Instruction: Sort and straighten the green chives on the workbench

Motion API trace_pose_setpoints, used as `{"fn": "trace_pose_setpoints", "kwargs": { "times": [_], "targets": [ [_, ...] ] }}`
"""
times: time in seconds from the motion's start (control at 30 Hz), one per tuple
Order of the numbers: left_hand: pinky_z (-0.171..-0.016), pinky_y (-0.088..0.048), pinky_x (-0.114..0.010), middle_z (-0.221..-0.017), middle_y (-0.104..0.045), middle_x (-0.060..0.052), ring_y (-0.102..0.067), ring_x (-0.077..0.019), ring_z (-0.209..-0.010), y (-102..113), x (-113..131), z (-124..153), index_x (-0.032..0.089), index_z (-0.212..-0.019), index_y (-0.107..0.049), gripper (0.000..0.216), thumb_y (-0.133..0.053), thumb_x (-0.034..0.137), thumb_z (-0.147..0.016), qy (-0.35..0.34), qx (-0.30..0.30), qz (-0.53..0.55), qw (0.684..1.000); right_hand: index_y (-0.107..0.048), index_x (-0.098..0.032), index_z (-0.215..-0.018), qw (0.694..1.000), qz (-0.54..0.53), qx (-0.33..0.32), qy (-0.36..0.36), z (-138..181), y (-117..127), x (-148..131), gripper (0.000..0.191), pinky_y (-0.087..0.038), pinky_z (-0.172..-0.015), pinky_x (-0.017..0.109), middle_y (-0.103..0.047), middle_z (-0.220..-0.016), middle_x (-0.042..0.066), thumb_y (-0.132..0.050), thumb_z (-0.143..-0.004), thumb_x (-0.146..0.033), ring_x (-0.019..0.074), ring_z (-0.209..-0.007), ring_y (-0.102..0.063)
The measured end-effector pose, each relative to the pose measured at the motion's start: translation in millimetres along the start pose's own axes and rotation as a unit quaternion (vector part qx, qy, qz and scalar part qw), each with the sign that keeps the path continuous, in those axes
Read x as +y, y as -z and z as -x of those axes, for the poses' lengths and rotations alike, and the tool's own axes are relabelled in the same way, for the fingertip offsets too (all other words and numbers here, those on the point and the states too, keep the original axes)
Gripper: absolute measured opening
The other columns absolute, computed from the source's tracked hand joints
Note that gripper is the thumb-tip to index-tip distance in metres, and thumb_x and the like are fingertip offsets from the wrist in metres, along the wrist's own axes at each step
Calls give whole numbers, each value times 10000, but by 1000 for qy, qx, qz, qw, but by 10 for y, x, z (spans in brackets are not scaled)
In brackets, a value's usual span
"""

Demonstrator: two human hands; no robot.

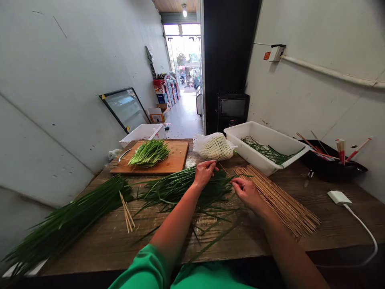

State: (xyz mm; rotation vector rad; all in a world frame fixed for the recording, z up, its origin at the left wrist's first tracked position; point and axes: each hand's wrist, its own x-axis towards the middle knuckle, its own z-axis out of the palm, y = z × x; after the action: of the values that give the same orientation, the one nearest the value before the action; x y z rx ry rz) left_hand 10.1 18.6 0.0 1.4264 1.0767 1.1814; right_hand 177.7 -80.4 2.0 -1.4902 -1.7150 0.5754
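Over a loose pile of Chinese chives, my two hands work close together in the middle of the table. My left hand is closed, pinching a chive leaf whose tip shows by the fingertips. In a pinch, my right hand grips the lower end of a thin bamboo skewer, which slants up toward my left hand. A green leaf also shows at the right fingertips; whether it is held I cannot tell. Many bamboo skewers lie in a bundle beside my right hand.
A long chive bunch and several short sticks lie left. Behind are a cutting board with cut stalks, a foam-net bundle and a white bin. A black tray and white charger sit right.
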Motion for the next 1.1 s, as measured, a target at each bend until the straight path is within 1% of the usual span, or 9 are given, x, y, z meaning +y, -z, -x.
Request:
{"fn": "trace_pose_setpoints", "kwargs": {
  "times": [0.07,0.27,0.43,0.7,0.8,0.87,0.93,1.03,1.1],
  "targets": [
    [-413,-328,-182,-652,-684,-39,-442,-54,-405,-8,21,12,91,-986,-674,329,-585,313,-760,10,-14,13,1000,-687,-145,-855,1000,2,0,3,-1,0,-1,322,-386,-509,238,-674,-704,52,-436,-820,-344,144,-565,-553],
    [-447,-368,-188,-726,-705,-62,-513,-71,-460,-27,40,35,101,-887,-697,274,-592,314,-750,4,-15,-3,1000,-683,-142,-860,1000,-1,-1,1,-2,-10,14,331,-394,-505,238,-670,-693,55,-428,-825,-349,147,-559,-556],
    [-439,-361,-190,-724,-711,-59,-459,-65,-441,-20,33,40,104,-917,-707,284,-583,301,-755,-7,-18,-24,1000,-683,-146,-858,1000,-1,-2,4,-12,-10,21,313,-424,-549,240,-694,-749,67,-434,-817,-331,163,-627,-602],
    [-465,-377,-194,-746,-714,-53,-468,-77,-485,-30,-15,42,108,-950,-714,305,-579,310,-766,-27,-38,-64,997,-683,-152,-834,1000,11,6,6,-11,0,-5,313,-399,-513,234,-679,-698,54,-427,-814,-331,153,-580,-580],
    [-514,-409,-202,-773,-718,-48,-507,-89,-521,-34,43,99,116,-960,-720,316,-587,325,-764,-33,-117,-92,988,-677,-151,-831,1000,10,14,3,-23,0,8,323,-386,-498,232,-670,-692,53,-424,-817,-352,147,-561,-562],
    [-583,-437,-208,-791,-721,-35,-563,-114,-605,-21,106,136,133,-954,-731,313,-603,343,-759,-56,-213,-128,967,-671,-153,-815,1000,15,23,2,-37,3,27,325,-378,-494,231,-658,-676,49,-423,-817,-362,142,-548,-546],
    [-650,-451,-218,-817,-723,-24,-598,-140,-692,12,158,148,153,-955,-736,315,-572,367,-793,-79,-259,-169,948,-667,-157,-792,999,20,31,0,-50,11,48,322,-373,-495,229,-646,-658,45,-425,-814,-369,140,-547,-540],
    [-746,-449,-259,-864,-718,-51,-615,-173,-779,78,160,117,169,-914,-745,277,-526,319,-836,-109,-180,-285,935,-669,-149,-801,999,9,35,-15,-63,27,68,333,-379,-494,231,-651,-662,51,-428,-805,-380,144,-545,-548],
    [-808,-427,-307,-862,-708,-79,-612,-202,-821,103,108,89,183,-845,-753,197,-579,265,-801,-124,-144,-384,903,-670,-140,-818,999,2,34,-23,-65,35,75,341,-381,-487,234,-655,-663,56,-432,-798,-384,145,-532,-549]
  ]
}}
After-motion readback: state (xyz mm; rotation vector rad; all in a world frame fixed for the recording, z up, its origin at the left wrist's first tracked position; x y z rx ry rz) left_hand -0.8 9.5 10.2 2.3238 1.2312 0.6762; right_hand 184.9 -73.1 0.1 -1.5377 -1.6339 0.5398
